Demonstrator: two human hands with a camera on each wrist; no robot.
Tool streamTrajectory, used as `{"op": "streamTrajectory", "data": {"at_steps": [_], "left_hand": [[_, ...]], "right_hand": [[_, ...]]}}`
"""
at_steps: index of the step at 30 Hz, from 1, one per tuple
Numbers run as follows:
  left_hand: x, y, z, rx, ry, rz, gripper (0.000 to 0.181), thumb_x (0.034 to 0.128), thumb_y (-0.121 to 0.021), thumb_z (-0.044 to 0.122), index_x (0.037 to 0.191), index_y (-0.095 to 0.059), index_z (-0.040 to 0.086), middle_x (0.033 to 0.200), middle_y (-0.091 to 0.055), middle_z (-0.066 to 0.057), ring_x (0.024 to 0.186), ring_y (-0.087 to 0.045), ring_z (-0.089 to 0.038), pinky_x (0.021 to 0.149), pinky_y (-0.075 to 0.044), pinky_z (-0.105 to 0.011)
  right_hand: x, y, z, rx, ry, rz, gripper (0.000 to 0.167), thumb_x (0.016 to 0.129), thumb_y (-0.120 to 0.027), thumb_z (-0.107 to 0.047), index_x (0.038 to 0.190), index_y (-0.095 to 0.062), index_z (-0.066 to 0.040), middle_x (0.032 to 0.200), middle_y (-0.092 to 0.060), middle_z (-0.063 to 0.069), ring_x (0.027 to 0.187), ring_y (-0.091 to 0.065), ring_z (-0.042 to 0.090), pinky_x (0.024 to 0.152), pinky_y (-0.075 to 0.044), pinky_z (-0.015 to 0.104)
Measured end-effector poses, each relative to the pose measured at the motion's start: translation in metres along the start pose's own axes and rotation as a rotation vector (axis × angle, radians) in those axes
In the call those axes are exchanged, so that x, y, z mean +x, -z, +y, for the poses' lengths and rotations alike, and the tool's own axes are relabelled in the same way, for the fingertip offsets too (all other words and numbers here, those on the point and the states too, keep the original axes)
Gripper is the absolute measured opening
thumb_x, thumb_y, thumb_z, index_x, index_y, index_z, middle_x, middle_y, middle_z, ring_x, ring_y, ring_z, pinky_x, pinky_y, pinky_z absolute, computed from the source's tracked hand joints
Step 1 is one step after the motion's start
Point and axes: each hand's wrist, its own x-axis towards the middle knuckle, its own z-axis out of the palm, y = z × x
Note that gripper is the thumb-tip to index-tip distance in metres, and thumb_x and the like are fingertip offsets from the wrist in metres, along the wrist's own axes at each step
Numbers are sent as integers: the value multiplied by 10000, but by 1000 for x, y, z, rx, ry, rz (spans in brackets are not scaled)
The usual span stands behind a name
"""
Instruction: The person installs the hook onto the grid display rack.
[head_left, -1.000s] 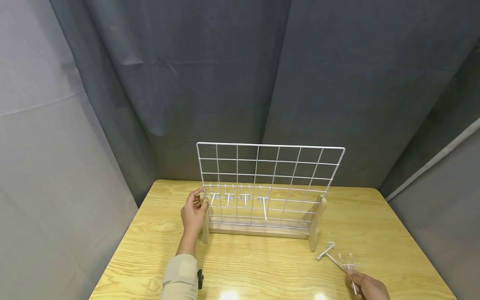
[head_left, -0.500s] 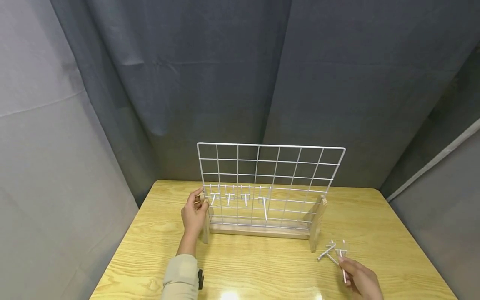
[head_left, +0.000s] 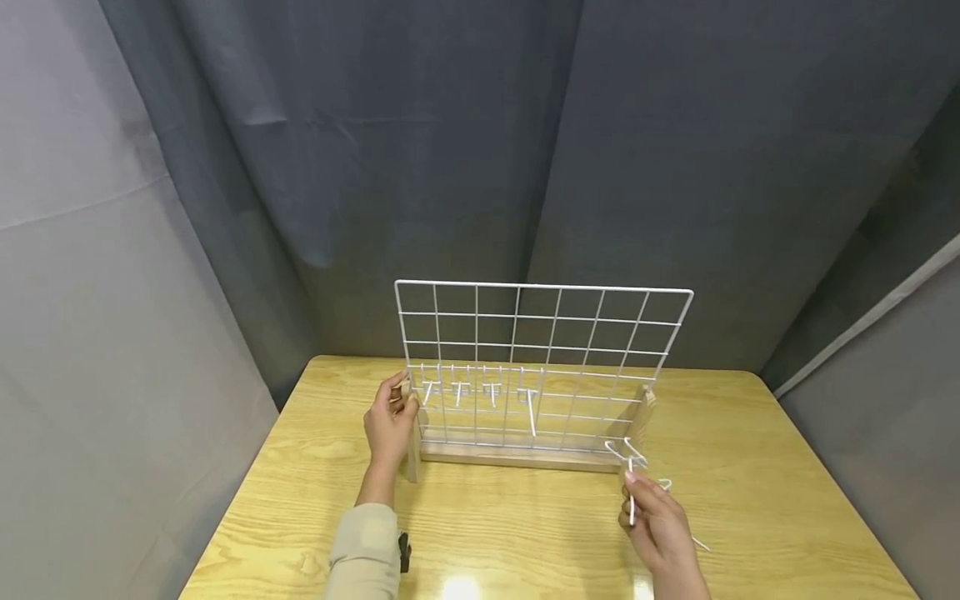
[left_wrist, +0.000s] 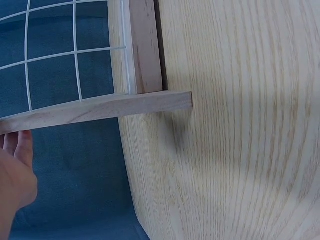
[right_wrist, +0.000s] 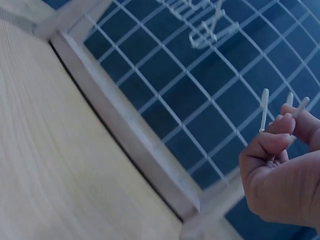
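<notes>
A white wire grid rack [head_left: 543, 343] stands in a wooden base [head_left: 517, 457] on the table. My left hand [head_left: 390, 429] grips the upper part of the base's left side post [left_wrist: 100, 109]; in the left wrist view its fingers curl against the wood. Several white metal hooks [head_left: 531, 408] hang in a row on the left half of the grid. In my right hand [head_left: 660, 521] a white metal display hook [head_left: 632, 497] is pinched by the stem, its two bent ends pointing towards the grid, in front of the right side post [head_left: 642, 412].
Another white hook [head_left: 701, 543] lies on the yellow wood-grain table [head_left: 510, 533], partly hidden behind my right hand. Dark grey curtains [head_left: 450, 167] hang behind the table, and lighter panels [head_left: 97, 333] flank it.
My right hand has picked the hook up from beside the other loose one and carried it left and forward to the grid's right end. The left hand has stayed at the post.
</notes>
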Motion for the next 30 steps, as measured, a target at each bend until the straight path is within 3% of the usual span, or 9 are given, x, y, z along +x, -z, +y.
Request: {"op": "streamTrajectory", "data": {"at_steps": [8, 15, 21, 30], "left_hand": [[2, -4, -1, 13, -17, 6, 473, 756, -629, -29, 1182, -626, 177, 902, -635, -107, 838, -662, -266, 705, -558, -309], [2, -2, -1, 36, -15, 11, 464, 758, -634, -16, 1178, -626, 181, 903, -632, -90, 830, -662, -256, 701, -559, -310], [1, -2, -1, 36, -47, 12, 452, 758, -624, -17, 1176, -626, 154, 887, -630, -99, 818, -664, -270, 703, -558, -314], [3, 0, 1, 78, -34, 16, 450, 739, -633, -4, 1152, -631, 174, 872, -629, -71, 823, -665, -260, 714, -556, -322]], "right_hand": [[16, -28, -8, 43, -31, -41, 116, 965, -445, -43, 935, -554, -72, 765, -532, -24, 648, -490, 48, 551, -430, 135], [31, -45, -15, 114, -48, -191, 188, 988, -378, -46, 940, -558, -67, 773, -545, -14, 648, -502, 44, 551, -430, 124], [40, -61, -19, 107, -54, -177, 178, 984, -410, -69, 922, -577, -70, 738, -552, -17, 626, -504, 42, 532, -417, 124], [52, -81, -21, 198, -105, -260, 182, 998, -378, -96, 935, -548, -71, 735, -571, -5, 606, -504, 55, 529, -410, 124]]}}
